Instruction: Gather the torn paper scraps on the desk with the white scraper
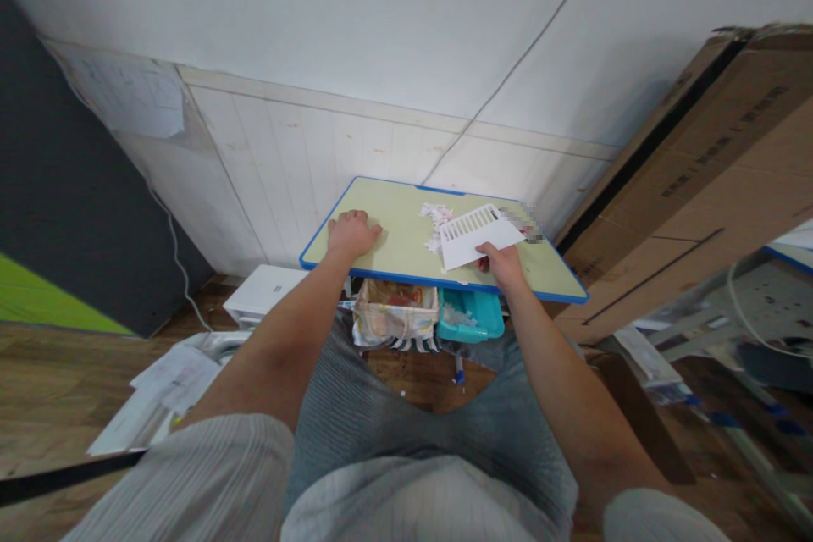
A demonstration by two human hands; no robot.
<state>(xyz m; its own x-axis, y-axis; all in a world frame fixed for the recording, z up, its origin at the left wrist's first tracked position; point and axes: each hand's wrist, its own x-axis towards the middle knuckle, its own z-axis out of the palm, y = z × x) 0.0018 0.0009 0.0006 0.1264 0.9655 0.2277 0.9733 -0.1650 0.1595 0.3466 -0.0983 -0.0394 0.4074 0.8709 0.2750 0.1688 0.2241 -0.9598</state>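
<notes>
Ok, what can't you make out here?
In the head view:
White card: dark mark too small to read.
Right hand: most fingers hidden under the card.
Pixelated patch: whatever lies there is blurred.
Turquoise bin: back hidden by the table.
Cardboard: cut off by right edge.

- White card (475,246): thin and flat, with a row of tan bars along its far side; the person's right hand (501,264) grips its near edge, thumb on top, and it slants away beyond that hand.
- Paper scraps (435,214): small, white with pinkish bits, loosely heaped between the hands, just left of the card.
- Tabletop (400,246): pale yellow-green, blue-rimmed, under the left hand (354,233).
</notes>
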